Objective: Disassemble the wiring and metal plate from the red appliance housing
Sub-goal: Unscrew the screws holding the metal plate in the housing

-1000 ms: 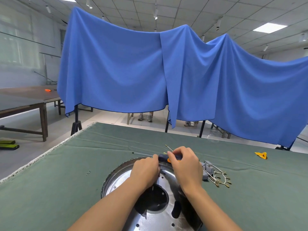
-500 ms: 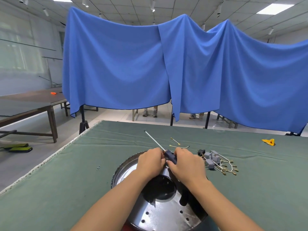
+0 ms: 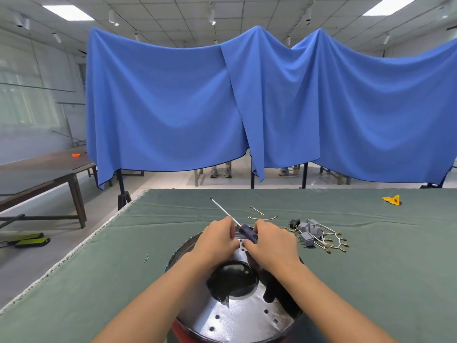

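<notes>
Head view: the wiring (image 3: 319, 237) already lies loose right of the plate (image 3: 235, 315), which still sits in the red housing (image 3: 179, 330), near the table edge. Right hand (image 3: 270, 246) grips the screwdriver (image 3: 243, 230); left hand (image 3: 214, 241) fingers curl at the plate's far rim, contents hidden.

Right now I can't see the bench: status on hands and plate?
Both hands, left and right, at far rim of metal plate. Right grips screwdriver. Plate still seated in housing. Nothing blocking.

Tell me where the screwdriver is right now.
In the head view, the screwdriver sits centre frame between the left hand and right hand, over the metal plate's far rim, its shaft pointing away to the left.
</notes>
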The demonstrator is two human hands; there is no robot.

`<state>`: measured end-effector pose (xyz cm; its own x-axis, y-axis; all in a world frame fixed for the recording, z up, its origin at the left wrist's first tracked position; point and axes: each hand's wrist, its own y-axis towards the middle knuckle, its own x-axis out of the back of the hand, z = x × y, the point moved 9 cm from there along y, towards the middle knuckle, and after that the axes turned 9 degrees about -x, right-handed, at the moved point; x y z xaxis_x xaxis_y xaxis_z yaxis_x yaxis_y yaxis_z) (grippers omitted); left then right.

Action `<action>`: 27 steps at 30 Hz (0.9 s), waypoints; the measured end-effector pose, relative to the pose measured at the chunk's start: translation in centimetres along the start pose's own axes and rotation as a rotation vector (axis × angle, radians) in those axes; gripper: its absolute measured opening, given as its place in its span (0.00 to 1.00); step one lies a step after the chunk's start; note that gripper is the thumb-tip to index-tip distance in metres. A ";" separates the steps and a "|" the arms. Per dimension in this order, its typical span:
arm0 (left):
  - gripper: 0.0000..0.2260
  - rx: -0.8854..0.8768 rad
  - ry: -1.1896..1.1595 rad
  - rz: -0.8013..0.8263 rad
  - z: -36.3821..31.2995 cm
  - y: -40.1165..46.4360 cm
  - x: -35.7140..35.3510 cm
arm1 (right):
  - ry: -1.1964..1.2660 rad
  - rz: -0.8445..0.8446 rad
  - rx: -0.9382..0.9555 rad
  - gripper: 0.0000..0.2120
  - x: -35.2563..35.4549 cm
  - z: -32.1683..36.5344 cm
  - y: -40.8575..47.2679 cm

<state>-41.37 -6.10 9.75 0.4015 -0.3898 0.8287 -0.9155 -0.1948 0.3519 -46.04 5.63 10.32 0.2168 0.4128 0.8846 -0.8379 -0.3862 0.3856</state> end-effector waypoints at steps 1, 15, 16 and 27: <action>0.06 -0.016 -0.040 -0.015 -0.3 -0.2 0.6 | 0.000 0.004 0.003 0.14 -0.1 0.1 0.0; 0.03 0.238 -0.746 -0.510 6.5 -8.8 9.3 | 0.223 0.141 -0.051 0.15 0.3 6.2 -0.2; 0.03 0.277 -0.781 -0.561 8.0 -9.6 9.6 | 0.222 0.150 -0.040 0.15 0.1 6.9 -0.4; 0.08 0.491 -0.364 -0.611 18.4 -13.8 8.0 | 0.265 0.162 -0.001 0.12 -2.9 8.4 -0.9</action>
<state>-25.10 -23.14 3.50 0.8796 -0.3378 0.3350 -0.4562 -0.7985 0.3927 -41.71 -2.13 9.61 -0.0577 0.5465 0.8355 -0.8513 -0.4640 0.2447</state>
